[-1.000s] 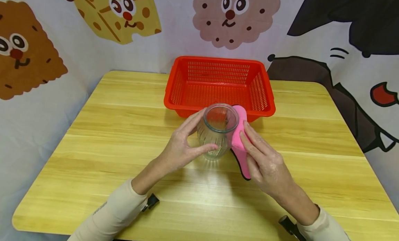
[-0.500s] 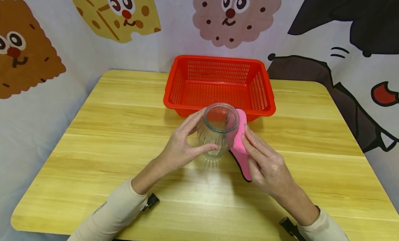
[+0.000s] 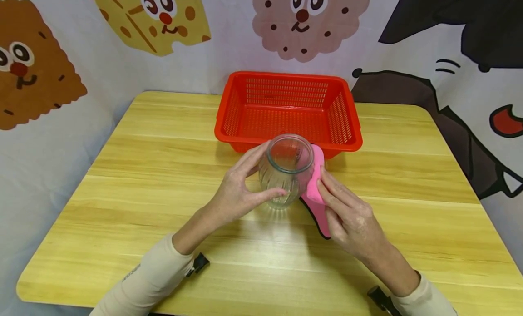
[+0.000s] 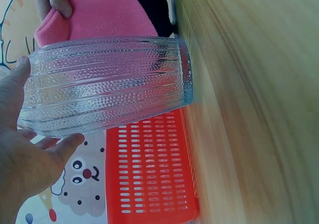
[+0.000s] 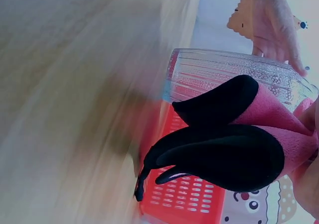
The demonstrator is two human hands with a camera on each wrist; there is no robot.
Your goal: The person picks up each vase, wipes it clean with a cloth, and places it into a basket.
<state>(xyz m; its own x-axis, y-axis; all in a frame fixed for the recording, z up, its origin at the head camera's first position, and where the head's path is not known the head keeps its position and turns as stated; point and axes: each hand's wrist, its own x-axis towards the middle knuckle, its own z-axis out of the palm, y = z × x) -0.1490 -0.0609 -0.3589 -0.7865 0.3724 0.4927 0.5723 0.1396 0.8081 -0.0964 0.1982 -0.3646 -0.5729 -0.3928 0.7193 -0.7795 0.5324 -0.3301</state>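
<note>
From where I'm standing, a white backdrop (image 3: 230, 34) printed with cartoon snacks closes off the far side. Before it spreads the wood-grain tabletop (image 3: 143, 193). A red plastic basket (image 3: 286, 93) sits toward its back edge, perhaps parked there to leave the near side for both hands; it limits reach directly behind the work.

In front of it, the right hand (image 3: 351, 214) bunches a pink-and-black cloth (image 4: 109, 15) between thumb and fingers, laying it along the right flank of a ribbed glass jar (image 4: 104, 84). That side is mostly covered, and the cloth's slack hangs down toward the tabletop, where it could snag under the base.

The jar stands about upright, mouth up, near the front of the basket. The left hand (image 3: 239, 184) cups it from the left, thumb in front and fingers behind, probably to brace it against the cloth's pressure. A small black wrist camera (image 3: 198, 264) juts from the left cuff.
</note>
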